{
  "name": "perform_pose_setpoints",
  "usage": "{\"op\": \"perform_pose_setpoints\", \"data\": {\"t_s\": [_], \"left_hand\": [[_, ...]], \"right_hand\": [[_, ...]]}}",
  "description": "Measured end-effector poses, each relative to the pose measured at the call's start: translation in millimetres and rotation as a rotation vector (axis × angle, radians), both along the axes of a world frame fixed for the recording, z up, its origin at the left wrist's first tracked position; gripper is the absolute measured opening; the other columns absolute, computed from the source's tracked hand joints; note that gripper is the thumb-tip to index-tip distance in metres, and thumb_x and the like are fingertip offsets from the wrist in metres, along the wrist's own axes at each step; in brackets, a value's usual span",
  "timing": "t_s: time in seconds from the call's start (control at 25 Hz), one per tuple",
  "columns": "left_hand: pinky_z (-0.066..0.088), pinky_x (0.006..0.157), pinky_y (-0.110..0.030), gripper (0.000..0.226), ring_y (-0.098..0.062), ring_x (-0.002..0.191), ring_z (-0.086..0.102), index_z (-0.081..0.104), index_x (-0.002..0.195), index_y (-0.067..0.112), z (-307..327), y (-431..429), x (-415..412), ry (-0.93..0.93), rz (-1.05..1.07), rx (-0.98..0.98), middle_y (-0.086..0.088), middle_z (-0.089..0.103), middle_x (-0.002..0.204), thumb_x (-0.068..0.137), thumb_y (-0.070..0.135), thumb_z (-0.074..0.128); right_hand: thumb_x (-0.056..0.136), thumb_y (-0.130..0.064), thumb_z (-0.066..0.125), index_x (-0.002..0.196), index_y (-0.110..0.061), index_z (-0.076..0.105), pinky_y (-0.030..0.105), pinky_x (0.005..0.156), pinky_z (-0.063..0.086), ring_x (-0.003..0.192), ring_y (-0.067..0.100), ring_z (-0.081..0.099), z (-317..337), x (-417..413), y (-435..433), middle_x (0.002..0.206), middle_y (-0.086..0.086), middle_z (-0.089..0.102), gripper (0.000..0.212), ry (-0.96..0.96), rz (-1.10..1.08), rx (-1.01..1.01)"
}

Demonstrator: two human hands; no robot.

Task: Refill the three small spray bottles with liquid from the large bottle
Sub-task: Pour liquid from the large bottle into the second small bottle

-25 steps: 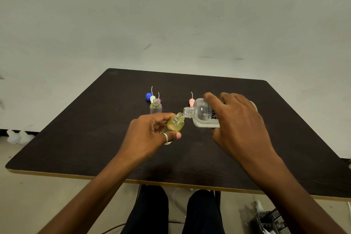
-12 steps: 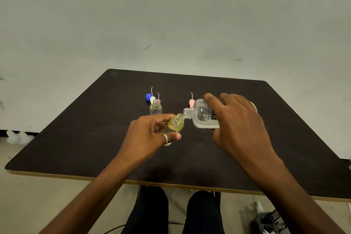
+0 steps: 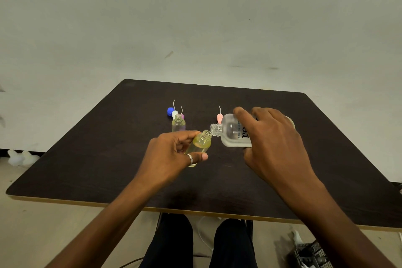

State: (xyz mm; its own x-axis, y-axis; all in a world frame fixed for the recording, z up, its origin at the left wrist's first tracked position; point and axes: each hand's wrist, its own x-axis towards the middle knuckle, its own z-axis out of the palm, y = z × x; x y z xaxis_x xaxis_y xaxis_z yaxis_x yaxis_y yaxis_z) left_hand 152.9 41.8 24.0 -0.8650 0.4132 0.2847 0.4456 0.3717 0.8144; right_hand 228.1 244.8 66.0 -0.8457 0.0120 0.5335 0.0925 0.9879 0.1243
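Pouring looks to be the step in hand. The left hand (image 3: pixel 171 154) holds a yellowish small bottle (image 3: pixel 200 143) over the middle of the bench (image 3: pixel 108 159), its fingers (image 3: pixel 189 134) curled round the body, with the open neck tilted toward two o'clock. The right hand (image 3: pixel 274 143) grips the large bottle (image 3: pixel 233 132) from above, fingers (image 3: pixel 241 113) wrapped over it. That bottle is tipped almost onto its side, so its threaded mouth points to nine o'clock and meets the small bottle's rim. Whether liquid is running, or how full the small bottle is, cannot be told. A second small bottle (image 3: pixel 178 124) stands upright and uncapped at twelve o'clock of the left hand, well apart from the pour. Just behind it lie a blue cap (image 3: pixel 170 111) and a white spray top (image 3: pixel 174 113) with thin tubes, and a pink spray top (image 3: pixel 219 118) sits at twelve o'clock of the large bottle's neck. No third small bottle can be made out. The next move probably calls for a slow, steady tilt with the two narrow mouths held in line, then righting the large bottle before the small one brims over.
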Motion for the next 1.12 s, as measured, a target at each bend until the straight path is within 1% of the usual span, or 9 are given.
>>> {"op": "perform_pose_setpoints", "data": {"t_s": [0.32, 0.44, 0.6, 1.12], "left_hand": [[0.04, 0.075, 0.004, 0.052, 0.019, 0.092, 0.06, 0.066, 0.119, 0.036, -0.3, 0.1, -0.7, -0.002, 0.001, -0.008, 0.028, 0.067, 0.097, 0.07, 0.031, 0.084], [0.041, 0.076, 0.003, 0.052, 0.018, 0.093, 0.061, 0.066, 0.119, 0.035, -0.4, 0.2, -0.5, -0.006, 0.002, -0.001, 0.026, 0.068, 0.099, 0.07, 0.03, 0.084], [0.041, 0.073, 0.004, 0.053, 0.02, 0.091, 0.06, 0.066, 0.118, 0.037, 0.0, 0.2, -0.4, -0.003, -0.002, 0.001, 0.031, 0.065, 0.093, 0.069, 0.03, 0.084], [0.04, 0.072, 0.005, 0.052, 0.022, 0.089, 0.059, 0.066, 0.118, 0.037, 1.2, 0.1, 0.6, -0.026, -0.007, 0.007, 0.03, 0.064, 0.093, 0.07, 0.029, 0.084]], "right_hand": [[0.065, -0.021, 0.083, 0.133, -0.023, 0.05, 0.043, 0.084, 0.052, 0.108, 0.031, 0.059, -0.4, -0.1, -0.4, 0.112, 0.009, 0.064, 0.076, -0.007, -0.001, 0.0], [0.064, -0.021, 0.085, 0.133, -0.022, 0.051, 0.044, 0.084, 0.052, 0.108, 0.032, 0.059, -0.3, 0.0, -0.5, 0.112, 0.01, 0.065, 0.077, -0.01, 0.001, -0.011], [0.065, -0.019, 0.083, 0.133, -0.022, 0.051, 0.043, 0.084, 0.052, 0.107, 0.032, 0.059, 0.3, 0.0, -0.8, 0.111, 0.01, 0.065, 0.075, -0.006, 0.003, -0.007], [0.065, -0.018, 0.083, 0.133, -0.022, 0.05, 0.043, 0.084, 0.051, 0.107, 0.032, 0.058, -0.4, -0.4, -0.3, 0.112, 0.01, 0.064, 0.075, 0.001, 0.008, -0.005]]}}
